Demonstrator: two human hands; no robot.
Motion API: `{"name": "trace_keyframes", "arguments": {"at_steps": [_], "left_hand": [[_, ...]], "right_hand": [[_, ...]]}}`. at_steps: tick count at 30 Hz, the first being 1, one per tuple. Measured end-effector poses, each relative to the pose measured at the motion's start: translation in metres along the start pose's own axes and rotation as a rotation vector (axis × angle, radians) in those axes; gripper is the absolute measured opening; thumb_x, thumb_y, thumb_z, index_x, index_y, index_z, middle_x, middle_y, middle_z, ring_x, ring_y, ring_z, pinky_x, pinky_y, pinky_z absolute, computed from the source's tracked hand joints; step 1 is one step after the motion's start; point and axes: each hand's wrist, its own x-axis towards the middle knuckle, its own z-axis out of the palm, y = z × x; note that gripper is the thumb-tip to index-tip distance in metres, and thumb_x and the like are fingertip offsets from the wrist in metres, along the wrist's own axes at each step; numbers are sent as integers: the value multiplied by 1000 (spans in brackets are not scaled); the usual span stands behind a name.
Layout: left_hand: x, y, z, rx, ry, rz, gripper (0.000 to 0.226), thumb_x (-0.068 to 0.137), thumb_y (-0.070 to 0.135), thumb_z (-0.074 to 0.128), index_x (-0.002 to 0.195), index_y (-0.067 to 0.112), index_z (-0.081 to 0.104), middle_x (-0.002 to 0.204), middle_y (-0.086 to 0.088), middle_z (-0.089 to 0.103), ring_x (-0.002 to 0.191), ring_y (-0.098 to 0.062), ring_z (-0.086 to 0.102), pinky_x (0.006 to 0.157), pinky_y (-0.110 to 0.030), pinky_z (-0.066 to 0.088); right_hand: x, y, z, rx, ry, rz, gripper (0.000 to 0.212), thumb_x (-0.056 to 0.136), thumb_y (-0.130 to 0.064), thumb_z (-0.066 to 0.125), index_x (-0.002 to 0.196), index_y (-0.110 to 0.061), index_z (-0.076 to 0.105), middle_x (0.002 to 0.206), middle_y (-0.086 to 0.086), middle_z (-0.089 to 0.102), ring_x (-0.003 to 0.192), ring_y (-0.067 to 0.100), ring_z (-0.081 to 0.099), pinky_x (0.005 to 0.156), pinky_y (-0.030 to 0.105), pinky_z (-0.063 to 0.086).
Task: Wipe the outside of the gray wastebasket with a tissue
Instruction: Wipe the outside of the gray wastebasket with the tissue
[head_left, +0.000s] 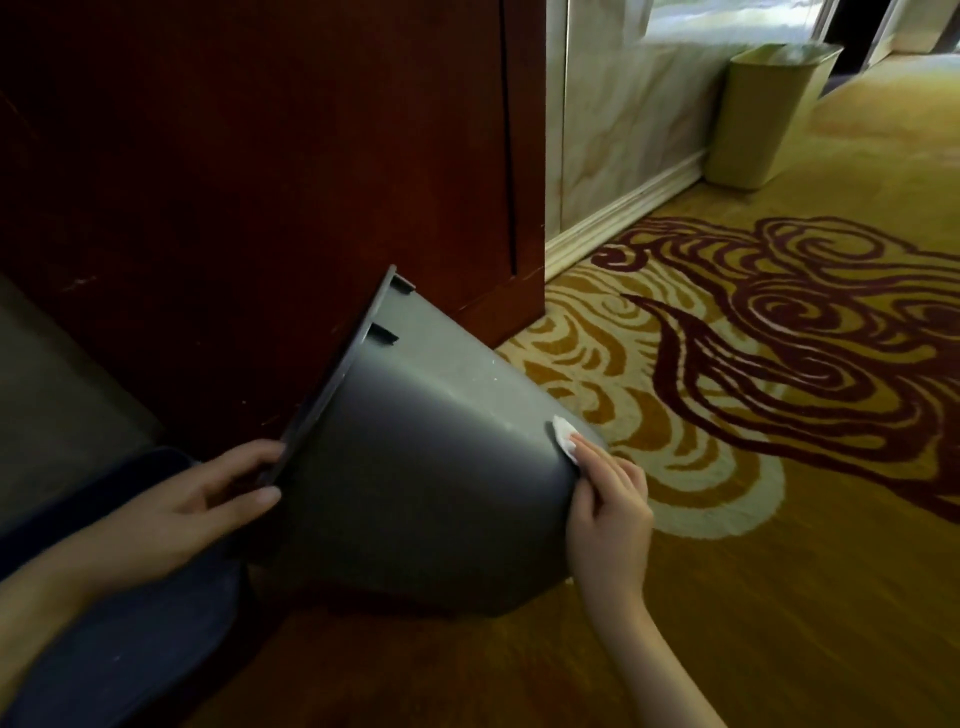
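The gray wastebasket (421, 457) lies tipped on its side on the carpet, its rim turned left toward the dark wooden cabinet. My left hand (208, 499) grips the rim at the lower left, thumb and fingers closed around the edge. My right hand (608, 504) presses a small white tissue (563, 434) against the basket's outer wall near its base end, on the right side. Only a corner of the tissue shows beyond my fingertips.
A dark red wooden cabinet (260, 182) stands right behind the basket. A second, yellowish wastebasket (763, 114) stands against the marble wall at the upper right. Patterned gold and maroon carpet (779, 364) covers the floor. My dark-clothed knee (130, 623) is at lower left.
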Motion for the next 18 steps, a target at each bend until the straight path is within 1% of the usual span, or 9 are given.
{"name": "trace_keyframes", "arguments": {"at_steps": [2,4,5,7,8,10,12,16,18], "left_hand": [[7,18,-6,38,6,67,68,75,53,65,136,50,35,138,8,53,125,-18,52,90,-40,52],[25,51,-5,10,75,40,47,65,66,59,112,67,49,114,11,69,104,-19,65,79,-49,54],[36,72,-1,-56,122,-4,42,58,78,54,100,68,55,101,15,73,92,-14,68,75,-51,54],[48,105,9,-30,227,-33,44,61,84,47,95,60,59,88,18,73,80,-4,69,68,-34,50],[50,114,15,39,290,-22,40,69,76,49,99,51,60,84,16,70,79,-5,66,67,-29,47],[47,129,29,16,325,-75,31,85,48,54,106,28,63,83,3,71,80,-17,68,74,-35,52],[41,140,40,-37,255,-135,29,92,35,48,101,13,66,85,-10,74,81,-27,70,79,-43,54],[36,142,49,-6,362,-149,36,97,33,40,102,6,62,101,-27,65,93,-40,63,91,-54,48],[37,138,49,29,438,-152,45,97,34,38,105,-5,59,108,-38,59,98,-48,58,88,-57,46]], "right_hand": [[-12,6,-3,-5,35,-19,35,85,6,55,115,-11,64,116,4,66,108,13,51,92,27,41],[-21,4,-4,5,30,-74,38,83,9,57,115,-9,64,117,2,65,108,11,49,92,23,39],[-25,2,-4,12,18,-113,39,81,10,58,115,-9,63,118,0,63,108,11,48,92,21,38],[-30,2,-4,12,-6,-184,42,79,12,59,116,-9,63,119,-4,60,108,8,47,92,21,39],[-32,3,-4,7,-10,-204,44,79,12,60,117,-9,63,120,-5,59,109,7,46,93,22,40],[-36,12,-7,4,-7,-201,47,78,13,60,118,-12,61,121,-5,58,110,11,47,93,26,41],[-39,25,-14,-5,7,-116,49,78,15,59,118,-14,58,121,-2,58,109,17,50,90,29,41],[-24,43,-28,121,-8,439,34,90,0,50,123,-9,56,123,13,62,109,24,57,93,42,49],[-13,25,-33,211,19,426,32,93,-9,49,123,-15,56,117,12,65,105,27,60,89,48,52]]}}
